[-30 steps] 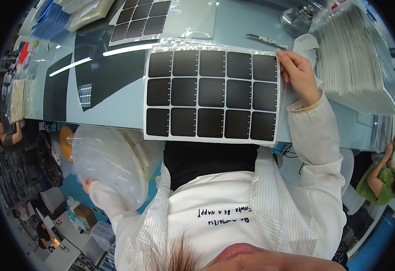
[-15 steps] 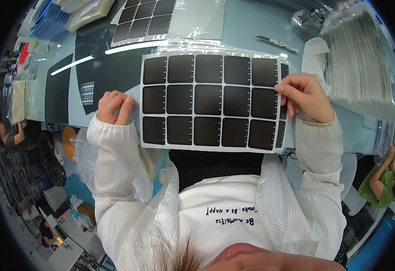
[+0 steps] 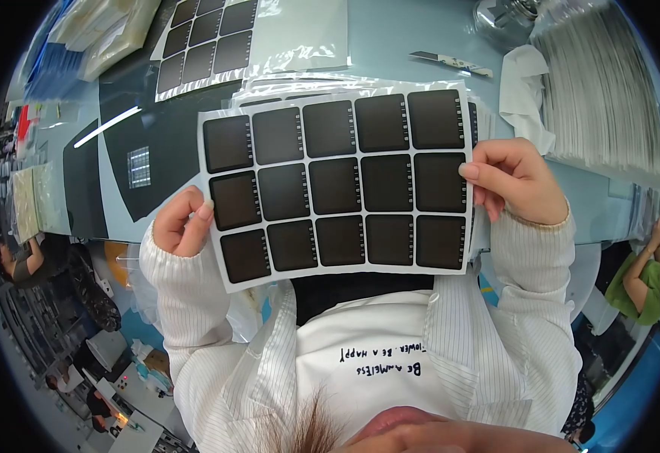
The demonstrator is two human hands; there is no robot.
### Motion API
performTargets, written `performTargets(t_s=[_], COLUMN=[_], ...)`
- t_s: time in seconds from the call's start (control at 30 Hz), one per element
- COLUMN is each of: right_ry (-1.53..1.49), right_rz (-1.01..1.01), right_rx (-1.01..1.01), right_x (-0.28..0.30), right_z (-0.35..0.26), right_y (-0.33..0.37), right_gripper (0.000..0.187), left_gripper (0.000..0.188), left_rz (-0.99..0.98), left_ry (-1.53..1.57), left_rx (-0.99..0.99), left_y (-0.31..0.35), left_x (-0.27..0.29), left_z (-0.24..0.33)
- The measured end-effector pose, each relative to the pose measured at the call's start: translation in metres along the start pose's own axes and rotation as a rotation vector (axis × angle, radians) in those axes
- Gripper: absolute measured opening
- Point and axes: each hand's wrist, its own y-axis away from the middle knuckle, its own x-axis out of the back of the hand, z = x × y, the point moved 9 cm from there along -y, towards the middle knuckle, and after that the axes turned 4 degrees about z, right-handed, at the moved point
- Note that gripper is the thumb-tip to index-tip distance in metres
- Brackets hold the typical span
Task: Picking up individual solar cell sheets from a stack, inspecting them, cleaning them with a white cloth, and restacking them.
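I hold up a white sheet [image 3: 337, 185] carrying a grid of several dark square panels, lifted off the light blue table [image 3: 405, 38] toward my chest. My left hand [image 3: 181, 225] pinches its left edge, thumb on the front. My right hand [image 3: 512, 180] grips the right edge with fingers curled over the front. Clear plastic film [image 3: 345, 84] lies on the table just behind the sheet.
Another sheet of dark squares in clear film [image 3: 213, 41] lies at the far left. A tall stack of pale sheets [image 3: 609, 98] stands at the right, with a white cloth [image 3: 526, 83] and a small blade tool [image 3: 450, 63] beside it. Other people work at the left [image 3: 16, 260] and right [image 3: 643, 275].
My left hand came up from my side and took the sheet's left edge. The sheet has since been raised closer to me and tilted slightly.
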Motion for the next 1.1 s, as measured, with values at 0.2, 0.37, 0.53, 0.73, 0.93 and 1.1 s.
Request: performTargets(t_s=[0.2,0.37,0.53,0.73,0.93,1.1], right_ry=[-0.059,-0.046,-0.049,-0.065,-0.116,-0.152], right_rz=[-0.011,-0.012,-0.003,0.040,0.098,0.096], right_rx=[0.063,0.091,0.117,0.111,0.143,0.177], right_x=[0.000,-0.001,0.002,0.007,0.018,0.022], right_z=[-0.010,-0.013,-0.014,-0.015,-0.014,-0.014], right_y=[0.018,0.028,0.033,0.035,0.034,0.034], right_gripper=[0.023,0.024,0.023,0.022,0.021,0.022], left_gripper=[0.023,0.024,0.023,0.022,0.020,0.022], left_rz=[-0.052,-0.023,-0.018,-0.055,-0.044,-0.038], left_ry=[0.145,0.173,0.194,0.261,0.316,0.336], left_rx=[-0.062,-0.177,-0.178,-0.135,-0.035,-0.022], left_y=[0.009,0.010,0.010,0.007,0.003,0.002], left_x=[0.015,0.018,0.015,0.013,0.007,0.003], left_z=[-0.004,0.005,0.007,0.005,0.007,0.010])
